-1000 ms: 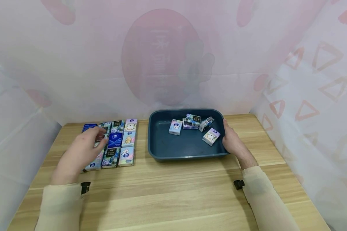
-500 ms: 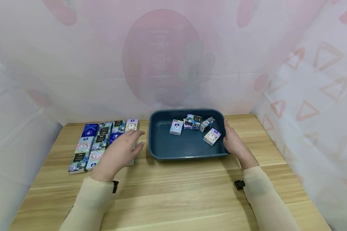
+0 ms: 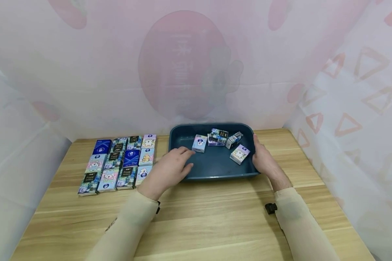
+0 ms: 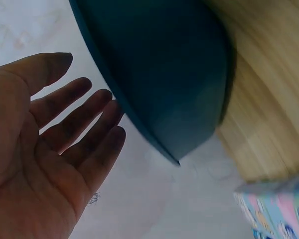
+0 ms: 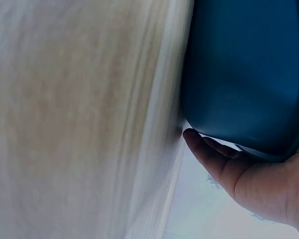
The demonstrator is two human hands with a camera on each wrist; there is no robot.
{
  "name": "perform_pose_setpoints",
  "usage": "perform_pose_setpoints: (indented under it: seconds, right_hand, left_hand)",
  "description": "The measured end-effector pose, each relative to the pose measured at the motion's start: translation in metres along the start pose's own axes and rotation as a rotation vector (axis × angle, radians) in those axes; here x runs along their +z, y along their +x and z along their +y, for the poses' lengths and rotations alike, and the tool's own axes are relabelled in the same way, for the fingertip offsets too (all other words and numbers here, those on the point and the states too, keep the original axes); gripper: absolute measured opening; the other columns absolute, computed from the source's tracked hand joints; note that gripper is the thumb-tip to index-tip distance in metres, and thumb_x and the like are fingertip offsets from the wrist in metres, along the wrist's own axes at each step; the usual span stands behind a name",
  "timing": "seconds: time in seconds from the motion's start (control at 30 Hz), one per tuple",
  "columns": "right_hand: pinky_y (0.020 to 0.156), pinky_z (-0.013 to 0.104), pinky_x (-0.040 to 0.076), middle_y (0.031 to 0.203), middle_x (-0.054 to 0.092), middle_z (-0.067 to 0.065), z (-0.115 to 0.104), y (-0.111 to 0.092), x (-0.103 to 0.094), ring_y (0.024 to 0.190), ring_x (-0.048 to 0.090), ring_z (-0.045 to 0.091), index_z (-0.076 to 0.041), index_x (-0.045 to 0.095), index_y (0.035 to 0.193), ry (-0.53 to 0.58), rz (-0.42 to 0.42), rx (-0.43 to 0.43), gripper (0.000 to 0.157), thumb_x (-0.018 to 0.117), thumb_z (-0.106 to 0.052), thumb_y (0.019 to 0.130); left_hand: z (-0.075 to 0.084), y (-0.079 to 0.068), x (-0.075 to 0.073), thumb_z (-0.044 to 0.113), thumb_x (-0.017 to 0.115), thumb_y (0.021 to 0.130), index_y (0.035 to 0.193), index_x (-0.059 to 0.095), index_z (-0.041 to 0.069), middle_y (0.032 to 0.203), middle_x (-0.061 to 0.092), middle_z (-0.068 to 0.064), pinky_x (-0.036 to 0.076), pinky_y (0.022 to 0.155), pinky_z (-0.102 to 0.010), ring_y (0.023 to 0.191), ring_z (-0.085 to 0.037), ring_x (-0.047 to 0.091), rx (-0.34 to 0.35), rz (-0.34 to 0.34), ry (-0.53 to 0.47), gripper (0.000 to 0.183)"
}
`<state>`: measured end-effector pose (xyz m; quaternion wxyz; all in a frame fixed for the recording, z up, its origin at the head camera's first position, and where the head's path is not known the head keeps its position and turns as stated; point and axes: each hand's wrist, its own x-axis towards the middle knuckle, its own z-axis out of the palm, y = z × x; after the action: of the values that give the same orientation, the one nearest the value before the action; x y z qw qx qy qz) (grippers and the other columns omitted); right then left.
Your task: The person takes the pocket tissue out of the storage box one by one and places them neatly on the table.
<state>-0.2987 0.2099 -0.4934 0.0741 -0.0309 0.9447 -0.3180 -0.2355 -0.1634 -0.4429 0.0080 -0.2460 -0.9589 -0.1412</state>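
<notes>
Twelve pocket tissue packs (image 3: 114, 160) lie in four columns of three on the wooden bench (image 3: 199, 224), left of a dark blue tub (image 3: 215, 168); five loose packs (image 3: 239, 154) lie inside it, one on top of another. From where I stand, the left hand (image 3: 168, 168) is at the tub's near left corner, fingers loosely spread. The right hand (image 3: 264, 160) presses nearly straight fingers against the tub's right end.

I see a light wood-grain counter (image 3: 202, 224) reaching a pale pink backdrop (image 3: 107, 69) printed with a large pink disc (image 3: 179, 40) and a faint grey figure (image 3: 220, 69). A whitish sheet (image 3: 343, 90) with triangle outlines (image 3: 347, 114) flanks my right; another pale sheet (image 3: 9, 152), my left.
</notes>
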Motion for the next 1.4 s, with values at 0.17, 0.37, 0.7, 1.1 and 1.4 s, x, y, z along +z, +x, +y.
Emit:
perform_pose_setpoints:
  seconds: [0.17,0.37,0.7,1.1,1.4]
  right_hand:
    - [0.146,0.071,0.027,0.189,0.021,0.04,0.0,-0.001,0.0,0.177,0.031,0.054,0.0,-0.005,0.187,-0.009,0.003,-0.002,0.085,0.032,0.01,0.111]
    - [0.146,0.071,0.025,0.19,0.021,0.04,0.001,0.001,0.0,0.178,0.028,0.055,0.0,-0.004,0.187,-0.006,0.003,-0.004,0.085,0.032,0.011,0.11]
    - [0.147,0.07,0.025,0.191,0.018,0.037,0.0,0.001,0.0,0.179,0.027,0.053,-0.001,-0.006,0.187,-0.004,-0.007,0.001,0.084,0.031,0.01,0.112]
    - [0.146,0.072,0.026,0.189,0.022,0.04,0.0,-0.001,-0.003,0.177,0.026,0.058,0.009,0.002,0.184,-0.014,0.012,-0.053,0.082,0.036,0.012,0.11]
    - [0.142,0.073,0.035,0.183,0.031,0.044,0.017,0.006,-0.001,0.172,0.036,0.061,0.005,0.007,0.186,-0.021,0.036,-0.109,0.086,0.04,0.008,0.106]
  left_hand:
    - [0.018,0.018,0.014,0.031,0.073,0.119,0.162,0.069,0.011,0.161,0.074,-0.012,0.063,0.125,-0.049,0.146,-0.031,0.074,0.053,-0.017,-0.019,0.048]
    - [0.04,0.039,0.029,0.032,0.072,0.12,0.163,0.068,0.013,0.162,0.072,-0.01,0.063,0.125,-0.047,0.147,-0.028,0.074,0.094,-0.054,-0.031,0.047]
    - [0.073,0.074,0.057,0.031,0.072,0.119,0.164,0.068,0.016,0.163,0.071,-0.006,0.064,0.123,-0.043,0.144,-0.024,0.074,0.161,-0.085,-0.032,0.047]
    - [0.098,0.113,0.079,0.035,0.069,0.121,0.169,0.064,0.022,0.172,0.066,-0.003,0.061,0.128,-0.043,0.152,-0.024,0.069,0.174,-0.101,-0.029,0.05]
    - [0.107,0.132,0.09,0.036,0.067,0.122,0.172,0.062,0.025,0.181,0.058,0.0,0.048,0.141,-0.044,0.168,-0.024,0.056,0.182,-0.12,0.036,0.051]
